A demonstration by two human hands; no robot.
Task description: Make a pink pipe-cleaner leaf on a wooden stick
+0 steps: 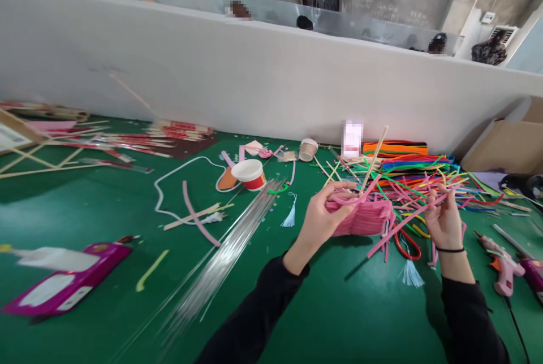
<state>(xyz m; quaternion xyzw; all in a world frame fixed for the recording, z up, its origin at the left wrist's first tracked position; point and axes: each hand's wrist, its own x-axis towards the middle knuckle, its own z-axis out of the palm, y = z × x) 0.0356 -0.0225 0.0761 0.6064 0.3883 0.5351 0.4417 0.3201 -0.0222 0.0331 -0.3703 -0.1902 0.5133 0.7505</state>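
Observation:
My left hand is closed around a thin wooden stick that leans up and to the right. A pink pipe cleaner curls by its fingers, close to the stick's lower end. Behind and below this hand lies a bundle of pink pipe cleaners. To the right, my right hand pinches a long pink pipe cleaner that slants down and left from its fingertips. Whether this strand joins the one at the stick I cannot tell. Loose pink, green and yellow pipe cleaners spread behind both hands.
Clear thin rods lie left of my forearm. A paper cup, a white cord and a purple device stand or lie farther left. At right are a pink glue gun and a cardboard box. A white partition borders the green table.

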